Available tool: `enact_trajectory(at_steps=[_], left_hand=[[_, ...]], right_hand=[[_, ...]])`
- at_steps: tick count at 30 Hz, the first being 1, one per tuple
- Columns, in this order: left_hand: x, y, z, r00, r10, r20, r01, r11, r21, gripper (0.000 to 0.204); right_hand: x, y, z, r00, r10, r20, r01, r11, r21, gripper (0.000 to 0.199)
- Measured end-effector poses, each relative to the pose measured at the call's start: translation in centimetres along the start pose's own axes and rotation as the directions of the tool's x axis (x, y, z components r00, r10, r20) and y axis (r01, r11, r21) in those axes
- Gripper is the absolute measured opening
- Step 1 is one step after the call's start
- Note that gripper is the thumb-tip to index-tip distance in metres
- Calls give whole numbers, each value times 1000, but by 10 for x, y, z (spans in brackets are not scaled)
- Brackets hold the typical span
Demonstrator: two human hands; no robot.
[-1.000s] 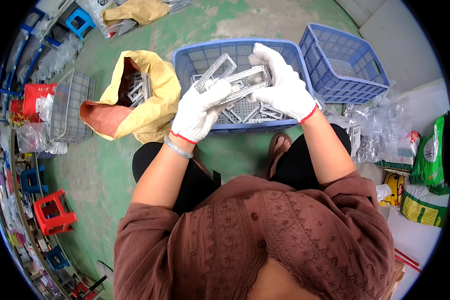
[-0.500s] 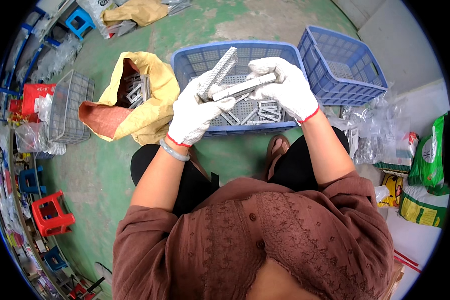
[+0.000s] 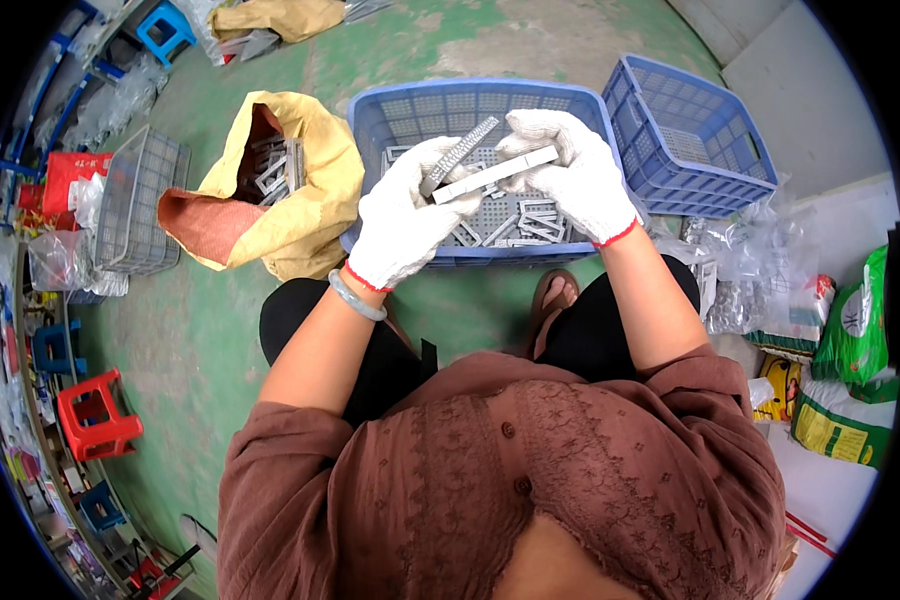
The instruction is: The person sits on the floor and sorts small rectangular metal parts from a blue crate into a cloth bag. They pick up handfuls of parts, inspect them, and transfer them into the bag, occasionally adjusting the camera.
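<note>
Holding over the basket (image 3: pixel 490 254), left hand (image 3: pixel 402 222) closed around two bars (image 3: pixel 497 174), right hand (image 3: pixel 573 182) pinching one's end, undersides hidden.

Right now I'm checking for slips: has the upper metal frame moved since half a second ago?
Yes: the upper metal frame tipped right, its top now farther from the blue crate's far rim.

Green floor (image 3: pixel 210 380): a red stool (image 3: pixel 110 432) and grey mesh crate (image 3: pixel 140 212) stand toward the left edge, one blue stool (image 3: pixel 166 32) near the far left corner; green bag (image 3: pixel 855 335), right side.
</note>
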State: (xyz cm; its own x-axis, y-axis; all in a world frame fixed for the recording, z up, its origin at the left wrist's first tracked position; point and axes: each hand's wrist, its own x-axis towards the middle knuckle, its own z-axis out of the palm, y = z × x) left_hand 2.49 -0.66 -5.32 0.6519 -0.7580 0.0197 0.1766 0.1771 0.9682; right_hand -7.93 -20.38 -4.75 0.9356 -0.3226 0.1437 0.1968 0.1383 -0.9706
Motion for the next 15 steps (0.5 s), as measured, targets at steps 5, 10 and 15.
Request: enact_trajectory(at_steps=[5, 10, 15], left_hand=[[0, 3, 3, 998, -44, -50, 46, 998, 45, 55], [-1, 3, 5, 999, 5, -34, -4, 1000, 31, 54], [-2, 3, 6, 999, 50, -2, -50, 998, 30, 54]], right_hand=[[1, 5, -5, 1000, 20, 14, -20, 999, 25, 55], [0, 4, 0, 998, 60, -22, -60, 998, 15, 55], [0, 6, -3, 999, 46, -12, -46, 998, -31, 58]])
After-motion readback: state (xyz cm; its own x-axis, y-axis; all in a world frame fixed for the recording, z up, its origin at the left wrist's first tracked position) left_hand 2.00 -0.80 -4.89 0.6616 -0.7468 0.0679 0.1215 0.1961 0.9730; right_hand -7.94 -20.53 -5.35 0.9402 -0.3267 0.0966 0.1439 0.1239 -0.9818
